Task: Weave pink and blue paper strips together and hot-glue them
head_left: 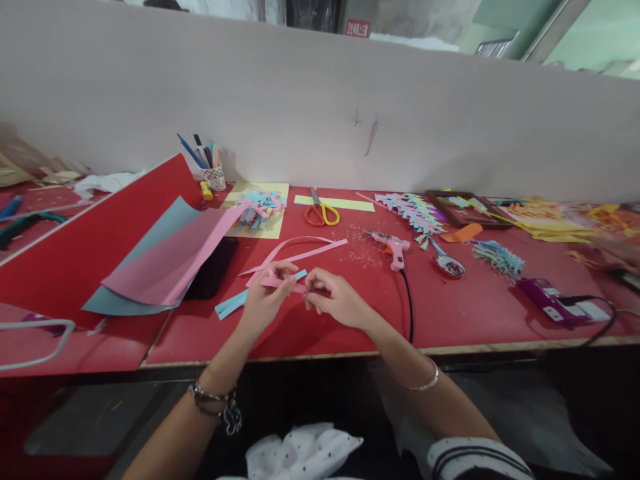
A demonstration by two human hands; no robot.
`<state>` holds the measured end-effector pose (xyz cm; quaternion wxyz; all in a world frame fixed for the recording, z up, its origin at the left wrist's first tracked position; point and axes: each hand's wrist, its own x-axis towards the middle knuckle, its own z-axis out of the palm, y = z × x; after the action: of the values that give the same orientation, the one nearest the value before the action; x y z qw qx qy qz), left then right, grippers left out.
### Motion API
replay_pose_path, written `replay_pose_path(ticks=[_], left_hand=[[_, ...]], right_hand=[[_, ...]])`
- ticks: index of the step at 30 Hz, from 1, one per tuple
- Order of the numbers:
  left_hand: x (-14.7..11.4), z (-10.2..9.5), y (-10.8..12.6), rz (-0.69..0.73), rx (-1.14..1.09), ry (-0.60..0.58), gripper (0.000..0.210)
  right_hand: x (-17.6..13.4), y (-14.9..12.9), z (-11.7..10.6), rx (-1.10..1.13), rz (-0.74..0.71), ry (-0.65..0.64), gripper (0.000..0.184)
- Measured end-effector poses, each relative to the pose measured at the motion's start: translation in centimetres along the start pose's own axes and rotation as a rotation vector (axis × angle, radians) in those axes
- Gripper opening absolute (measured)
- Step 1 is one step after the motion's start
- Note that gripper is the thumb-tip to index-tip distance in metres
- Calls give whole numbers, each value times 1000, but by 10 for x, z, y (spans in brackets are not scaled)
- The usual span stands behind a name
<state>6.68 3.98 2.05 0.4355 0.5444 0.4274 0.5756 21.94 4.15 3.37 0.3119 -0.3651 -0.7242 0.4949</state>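
My left hand (267,299) is closed on a pink paper strip (273,282), part of which shows between thumb and fingers. Close beside it, my right hand (333,297) pinches the strip's right end with thumb and forefinger. Under and behind the hands lie several blue paper strips (231,305). A long pink strip (320,251) curves across the table just beyond them. To the right rests a pink glue gun (394,248) with a black cord. Scissors (322,213) with red and yellow handles lie farther back.
Pink and blue sheets (165,267) lean against a red board (110,233) at left, over a dark flat object (214,270). Folded paper pieces (260,208) are heaped on yellow paper. A spoon (450,265), a fringed bundle (497,259) and a purple power strip (555,303) lie right.
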Motion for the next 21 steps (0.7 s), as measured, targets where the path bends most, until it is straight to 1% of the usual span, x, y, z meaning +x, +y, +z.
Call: replay_pose_path(ticks=[3, 5, 8, 11, 14, 16, 18, 20, 21], left_hand=[[1, -7, 2, -13, -3, 23, 16], [2, -11, 4, -13, 3, 37, 16], [3, -12, 6, 29, 9, 40, 15], [3, -10, 6, 65, 51, -3, 11], [2, -7, 7, 75, 97, -74, 7], [1, -6, 6, 83, 102, -106, 7], [1, -5, 6, 91, 103, -125, 9], [1, -5, 5, 93, 103, -135, 11], [1, -5, 5, 92, 97, -136, 12]], right_hand=[[-3, 1, -6, 61, 36, -28, 5], [-5, 0, -10, 56, 51, -47, 8], [-7, -2, -14, 7, 64, -91, 13], [-6, -6, -15, -47, 92, -128, 19], [-4, -10, -12, -111, 99, -91, 27], [-1, -12, -8, -159, 42, -65, 25], [1, -13, -4, -167, -4, -75, 17], [2, -13, 0, -142, 17, -77, 13], [3, -13, 1, -126, 34, -68, 14]])
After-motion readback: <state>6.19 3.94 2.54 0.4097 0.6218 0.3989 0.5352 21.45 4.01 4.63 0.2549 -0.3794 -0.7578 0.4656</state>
